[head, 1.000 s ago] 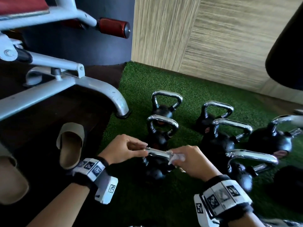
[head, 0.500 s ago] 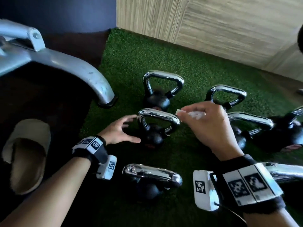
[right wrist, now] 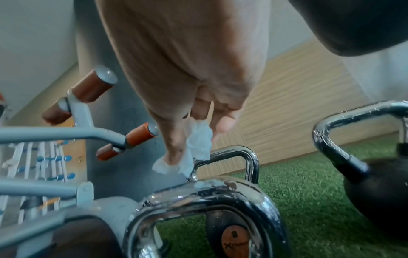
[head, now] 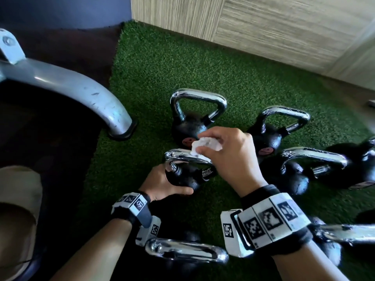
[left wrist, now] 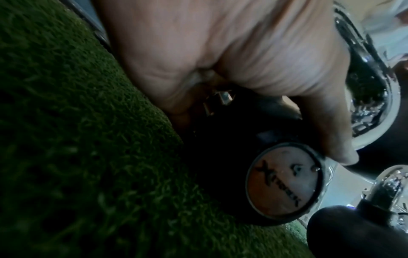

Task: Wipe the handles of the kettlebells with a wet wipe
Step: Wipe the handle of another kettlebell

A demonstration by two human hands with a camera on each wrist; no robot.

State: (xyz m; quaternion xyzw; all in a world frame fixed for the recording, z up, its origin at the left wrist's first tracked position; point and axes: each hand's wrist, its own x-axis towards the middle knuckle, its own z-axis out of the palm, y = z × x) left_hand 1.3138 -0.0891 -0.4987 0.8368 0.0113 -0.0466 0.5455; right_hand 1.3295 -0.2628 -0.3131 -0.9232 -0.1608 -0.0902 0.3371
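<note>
Several black kettlebells with chrome handles stand on green turf (head: 162,63). My left hand (head: 162,185) grips the round black body of the middle kettlebell (head: 188,179), thumb along its lower side. In the left wrist view the palm (left wrist: 243,61) wraps that body above its orange label (left wrist: 284,181). My right hand (head: 229,157) pinches a crumpled white wet wipe (head: 205,146) at the top of this kettlebell's handle (head: 178,156). In the right wrist view the wipe (right wrist: 198,144) hangs from the fingers just over the near handle (right wrist: 198,193); whether they touch is unclear.
Other kettlebells stand behind (head: 194,118), to the right (head: 274,134) (head: 304,165) and close in front (head: 186,252). A grey machine leg (head: 81,88) ends at the turf's left edge. A beige slipper (head: 18,199) lies on the dark floor. A wood-panel wall (head: 284,27) closes the back.
My left hand has moved from beside the middle kettlebell onto its body and now grips it. My right hand has come down with the wipe to that kettlebell's handle.
</note>
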